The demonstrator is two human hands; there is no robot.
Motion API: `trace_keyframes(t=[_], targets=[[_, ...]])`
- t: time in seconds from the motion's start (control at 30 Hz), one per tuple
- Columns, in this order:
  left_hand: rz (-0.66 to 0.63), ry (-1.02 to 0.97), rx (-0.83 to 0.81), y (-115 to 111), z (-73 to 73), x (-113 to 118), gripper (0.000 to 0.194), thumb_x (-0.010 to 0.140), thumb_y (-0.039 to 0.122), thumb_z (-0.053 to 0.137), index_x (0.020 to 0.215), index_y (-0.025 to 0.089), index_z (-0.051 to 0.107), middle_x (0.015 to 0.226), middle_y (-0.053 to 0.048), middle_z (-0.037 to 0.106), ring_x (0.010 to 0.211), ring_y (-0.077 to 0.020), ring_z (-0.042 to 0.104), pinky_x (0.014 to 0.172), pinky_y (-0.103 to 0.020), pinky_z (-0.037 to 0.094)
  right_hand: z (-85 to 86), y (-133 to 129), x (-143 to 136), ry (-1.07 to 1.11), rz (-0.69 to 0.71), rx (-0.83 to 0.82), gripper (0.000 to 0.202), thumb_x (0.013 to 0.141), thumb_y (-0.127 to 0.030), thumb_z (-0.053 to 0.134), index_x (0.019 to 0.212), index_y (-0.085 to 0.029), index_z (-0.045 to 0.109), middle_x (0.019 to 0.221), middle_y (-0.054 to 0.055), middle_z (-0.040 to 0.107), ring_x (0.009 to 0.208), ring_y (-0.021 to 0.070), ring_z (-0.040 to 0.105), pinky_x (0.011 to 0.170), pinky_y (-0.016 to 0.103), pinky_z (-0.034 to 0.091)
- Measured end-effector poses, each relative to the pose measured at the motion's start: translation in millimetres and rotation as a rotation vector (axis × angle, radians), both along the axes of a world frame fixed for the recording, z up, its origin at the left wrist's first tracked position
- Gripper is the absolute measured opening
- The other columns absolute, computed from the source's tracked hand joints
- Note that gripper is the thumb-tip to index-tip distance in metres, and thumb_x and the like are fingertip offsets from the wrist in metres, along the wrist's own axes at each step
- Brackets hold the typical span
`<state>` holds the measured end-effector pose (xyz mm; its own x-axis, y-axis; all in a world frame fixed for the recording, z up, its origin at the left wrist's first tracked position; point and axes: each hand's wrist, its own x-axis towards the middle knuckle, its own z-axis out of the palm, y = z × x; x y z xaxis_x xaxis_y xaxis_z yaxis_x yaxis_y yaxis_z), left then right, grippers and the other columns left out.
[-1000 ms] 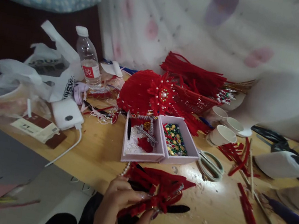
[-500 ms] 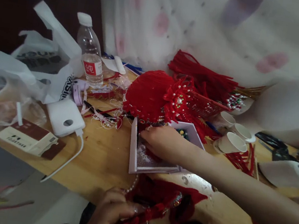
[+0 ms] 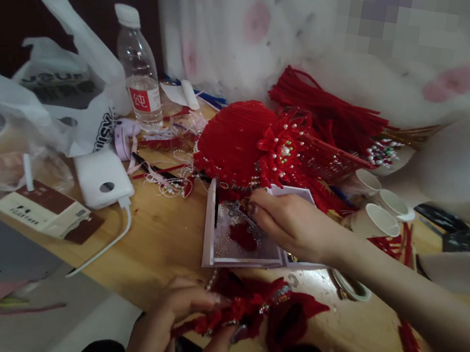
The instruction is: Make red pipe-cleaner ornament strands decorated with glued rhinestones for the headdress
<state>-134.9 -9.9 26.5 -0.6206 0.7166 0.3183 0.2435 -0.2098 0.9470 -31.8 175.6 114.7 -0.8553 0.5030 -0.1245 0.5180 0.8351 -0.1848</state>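
Near the bottom edge, my left hand [image 3: 177, 326] pinches a red beaded ornament [image 3: 236, 314] between thumb and fingers. My right hand [image 3: 280, 215] reaches over the white divided box [image 3: 244, 260], its fingertips together above the box's middle; whatever they may hold is too small to make out. Beads and a red piece [image 3: 244, 236] lie in the box's left compartment. Just behind the box stands a red fan-shaped piece [image 3: 234, 137] with a beaded red flower [image 3: 284, 148]. Dark red petals [image 3: 292, 326] rest on the table right of the ornament.
A water bottle [image 3: 138, 73], plastic bags [image 3: 65, 98], a white power bank [image 3: 102, 178] with a cable and a small carton [image 3: 42, 212] are at the left. Paper cups [image 3: 374, 220] and red stems [image 3: 329, 107] are at the right and back.
My right hand has moved right and slightly up from the box's left compartment, uncovering the red piece and beads there. My left hand still holds the ornament, now turned a little flatter. The view has shifted slightly.
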Motion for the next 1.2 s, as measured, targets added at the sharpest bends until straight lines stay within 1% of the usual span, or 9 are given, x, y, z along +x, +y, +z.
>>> trace_keyframes(t=[0.1, 0.2, 0.27, 0.33, 0.4, 0.5, 0.63, 0.9, 1.2], targets=[[-0.068, -0.006, -0.015, 14.0, 13.4, -13.9, 0.025, 0.075, 0.011, 0.071, 0.096, 0.023, 0.064, 0.084, 0.001, 0.073, 0.068, -0.0138, 0.073, 0.057, -0.017, 0.061, 11.5, 0.9, 18.2, 0.256, -0.037, -0.176, 0.03, 0.101, -0.029, 0.033, 0.075, -0.019, 0.044, 0.066, -0.003, 0.047, 0.056, 0.0101, 0.04, 0.054, 0.022, 0.034], [-0.211, -0.023, 0.009, 31.0, 24.2, -26.7, 0.023, 0.077, 0.011, 0.07, 0.094, 0.024, 0.061, 0.075, 0.003, 0.075, 0.06, -0.0132, 0.073, 0.052, -0.016, 0.06, 24.3, 0.5, 31.1, 0.554, -0.098, -0.395, 0.023, 0.099, -0.034, 0.05, 0.085, -0.016, 0.058, 0.076, -0.001, 0.056, 0.066, 0.0108, 0.051, 0.059, 0.021, 0.042], [-0.248, 0.004, 0.02, 40.2, 28.3, -30.1, 0.022, 0.079, 0.011, 0.07, 0.093, 0.024, 0.059, 0.074, 0.004, 0.075, 0.058, -0.0128, 0.072, 0.052, -0.016, 0.06, 32.0, -0.8, 35.7, 0.668, -0.116, -0.44, 0.014, 0.094, -0.03, 0.062, 0.091, -0.016, 0.064, 0.084, 0.001, 0.061, 0.074, 0.0119, 0.057, 0.065, 0.022, 0.046], [-0.23, 0.06, 0.025, 45.8, 30.1, -29.1, 0.022, 0.079, 0.011, 0.07, 0.093, 0.024, 0.058, 0.076, 0.003, 0.076, 0.061, -0.0132, 0.073, 0.055, -0.017, 0.06, 37.6, -3.1, 37.6, 0.735, -0.108, -0.455, 0.009, 0.09, -0.027, 0.068, 0.09, -0.018, 0.069, 0.088, 0.001, 0.062, 0.077, 0.0118, 0.059, 0.066, 0.021, 0.048], [-0.184, 0.133, 0.032, 47.2, 30.6, -25.3, 0.022, 0.078, 0.011, 0.07, 0.091, 0.024, 0.059, 0.077, 0.004, 0.075, 0.065, -0.0132, 0.073, 0.059, -0.017, 0.06, 40.6, -6.6, 38.1, 0.743, -0.059, -0.418, 0.005, 0.088, -0.025, 0.072, 0.087, -0.019, 0.072, 0.088, 0.001, 0.062, 0.077, 0.0119, 0.061, 0.068, 0.021, 0.05], [-0.105, 0.248, 0.047, 44.6, 31.4, -19.0, 0.021, 0.079, 0.011, 0.069, 0.092, 0.025, 0.059, 0.083, 0.003, 0.07, 0.073, -0.013, 0.072, 0.066, -0.021, 0.06, 40.9, -13.7, 38.9, 0.703, 0.088, -0.292, 0.005, 0.09, -0.02, 0.071, 0.091, -0.019, 0.076, 0.093, 0.003, 0.063, 0.084, 0.012, 0.062, 0.075, 0.02, 0.052], [-0.1, 0.319, 0.09, 41.1, 33.3, -14.2, 0.021, 0.082, 0.009, 0.066, 0.095, 0.024, 0.059, 0.09, 0.001, 0.066, 0.079, -0.0127, 0.069, 0.07, -0.023, 0.059, 38.9, -21.8, 42.9, 0.682, 0.202, -0.163, 0.01, 0.092, -0.015, 0.067, 0.099, -0.018, 0.075, 0.099, 0.004, 0.063, 0.089, 0.0122, 0.063, 0.076, 0.019, 0.054], [-0.126, 0.32, 0.124, 39.2, 35.0, -13.9, 0.02, 0.083, 0.009, 0.067, 0.096, 0.022, 0.058, 0.088, 0.003, 0.063, 0.08, -0.0092, 0.065, 0.071, -0.019, 0.056, 38.0, -22.9, 45.2, 0.668, 0.208, -0.205, 0.012, 0.094, -0.015, 0.066, 0.102, -0.017, 0.074, 0.102, 0.005, 0.064, 0.093, 0.0122, 0.064, 0.078, 0.017, 0.055], [-0.109, 0.425, 0.132, 42.9, 35.9, -14.0, 0.018, 0.083, 0.011, 0.068, 0.096, 0.02, 0.059, 0.084, 0.001, 0.063, 0.078, -0.0115, 0.062, 0.07, -0.023, 0.054, 37.8, -26.7, 48.3, 0.644, 0.192, -0.184, 0.011, 0.092, -0.018, 0.07, 0.101, -0.02, 0.076, 0.103, 0.003, 0.066, 0.092, 0.0113, 0.065, 0.079, 0.016, 0.055]])
